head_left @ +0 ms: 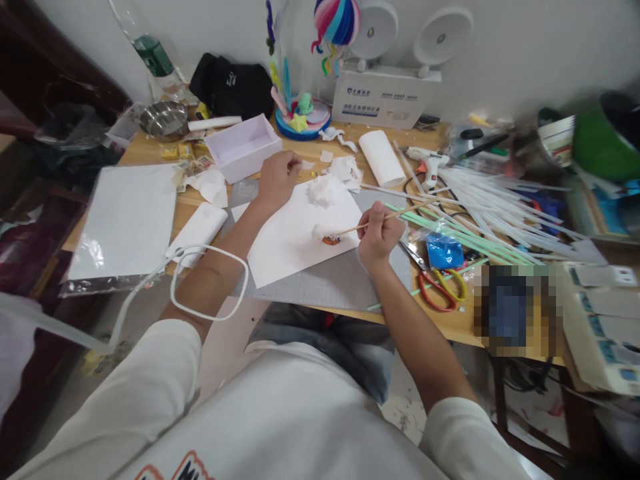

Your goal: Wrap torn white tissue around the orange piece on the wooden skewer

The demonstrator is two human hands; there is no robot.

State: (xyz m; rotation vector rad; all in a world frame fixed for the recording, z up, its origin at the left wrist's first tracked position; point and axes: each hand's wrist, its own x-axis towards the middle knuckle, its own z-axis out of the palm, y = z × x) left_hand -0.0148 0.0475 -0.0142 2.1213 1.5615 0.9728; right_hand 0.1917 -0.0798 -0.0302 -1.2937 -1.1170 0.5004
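Observation:
My right hand (380,233) is closed round a thin wooden stick (351,230), whose near end has a tuft of white fluff (321,231) around it. The tuft is just over a small orange-and-dark printed mark (331,240) on a white paper sheet (280,253). A looser heap of white fluff (323,191) lies farther up the sheet. At the sheet's upper left edge, my left hand (279,179) has its fingers curled together beside small white scraps; what they pinch, if anything, is too small to tell. The sheet rests on a grey cutting mat (310,287).
An open pale box (245,148) stands behind my left hand. Scissors (440,290), a glue gun (430,163) and many white sticks (495,200) lie to the right. A white power bank-like block (197,233) and cable (245,287) are on the left.

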